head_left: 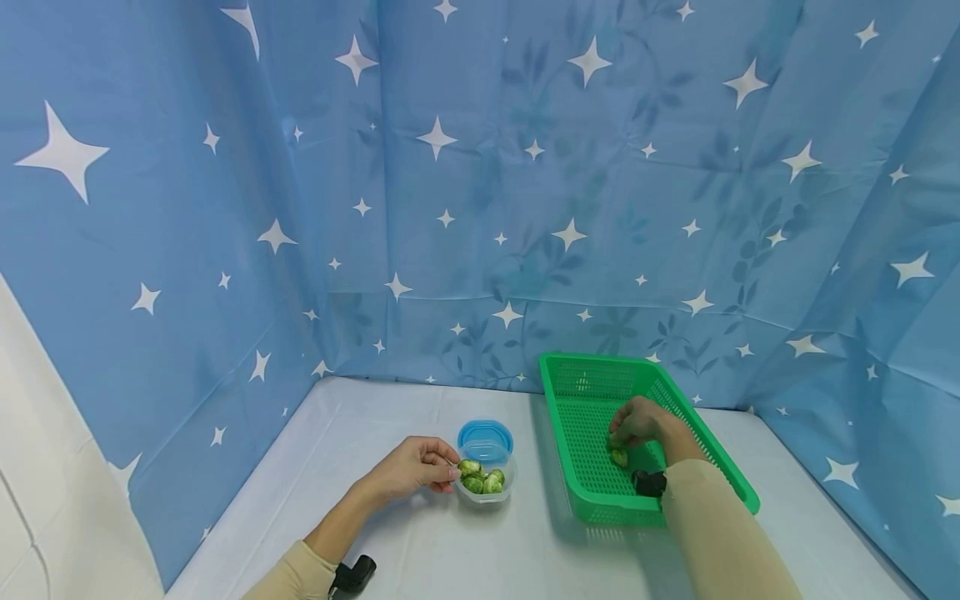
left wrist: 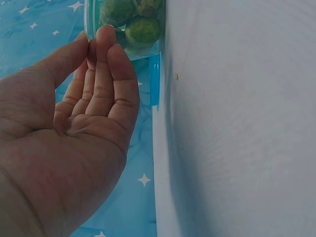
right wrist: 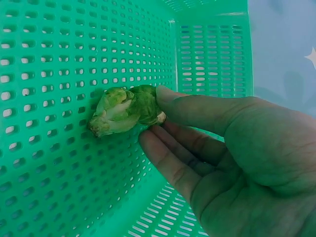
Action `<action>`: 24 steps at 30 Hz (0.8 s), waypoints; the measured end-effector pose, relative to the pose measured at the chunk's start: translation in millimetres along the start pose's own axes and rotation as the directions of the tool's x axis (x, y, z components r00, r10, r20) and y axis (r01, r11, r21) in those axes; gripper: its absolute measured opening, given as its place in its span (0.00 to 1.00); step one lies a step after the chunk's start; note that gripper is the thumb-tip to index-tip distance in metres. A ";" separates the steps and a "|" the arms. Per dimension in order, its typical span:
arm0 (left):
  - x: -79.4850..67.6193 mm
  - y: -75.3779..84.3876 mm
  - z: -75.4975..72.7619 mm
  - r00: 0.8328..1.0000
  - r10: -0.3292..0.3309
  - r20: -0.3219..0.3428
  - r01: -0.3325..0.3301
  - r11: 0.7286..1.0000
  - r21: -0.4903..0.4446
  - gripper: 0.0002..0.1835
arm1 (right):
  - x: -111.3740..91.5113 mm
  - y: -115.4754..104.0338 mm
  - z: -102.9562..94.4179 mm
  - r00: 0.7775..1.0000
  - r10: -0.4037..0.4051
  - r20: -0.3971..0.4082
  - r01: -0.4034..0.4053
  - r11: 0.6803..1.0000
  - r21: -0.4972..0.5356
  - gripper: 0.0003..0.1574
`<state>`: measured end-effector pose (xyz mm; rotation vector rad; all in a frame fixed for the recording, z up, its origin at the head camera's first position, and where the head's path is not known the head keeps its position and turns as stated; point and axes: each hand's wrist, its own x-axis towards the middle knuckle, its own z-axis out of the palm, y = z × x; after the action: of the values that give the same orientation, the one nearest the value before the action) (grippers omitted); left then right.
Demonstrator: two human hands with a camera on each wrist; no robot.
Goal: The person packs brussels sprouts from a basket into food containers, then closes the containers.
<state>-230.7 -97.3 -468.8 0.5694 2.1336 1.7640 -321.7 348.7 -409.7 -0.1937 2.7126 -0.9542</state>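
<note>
My left hand (head_left: 420, 467) pinches the rim of a small clear plastic container (head_left: 483, 498) on the table, thumb on one side and fingertips on the other. Several Brussels sprouts (head_left: 482, 477) fill it, and two or more show through its wall in the left wrist view. Over in the green basket (head_left: 566, 442), my right hand (head_left: 647, 423) reaches down to the perforated floor. Between its thumb and fingertips it pinches a Brussels sprout (right wrist: 145, 104). A second, paler sprout (right wrist: 113, 114) lies right against that one on the basket floor.
A round blue lid (head_left: 485, 433) lies just behind the clear container, partly overlapped by it. The basket's raised walls surround my right hand. White cloth covers the table (head_left: 375, 408), and a blue star-patterned curtain (head_left: 465, 192) hangs behind and at both sides.
</note>
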 end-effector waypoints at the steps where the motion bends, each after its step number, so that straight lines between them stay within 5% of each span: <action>1: 0.2 -0.5 0.0 1.000 0.000 0.000 0.000 1.000 0.001 0.15 | -0.5 -0.7 0.0 1.000 -0.004 -0.001 0.004 1.000 -0.002 0.09; 24: 4.1 -4.8 -2.1 1.000 -0.001 0.002 0.001 1.000 0.008 0.13 | -2.0 -4.6 0.9 0.998 -0.049 -0.027 0.050 0.998 0.026 0.11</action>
<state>-235.8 -97.9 -473.1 0.5719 2.1398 1.7546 -319.3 345.0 -407.1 -0.2459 2.7290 -1.0126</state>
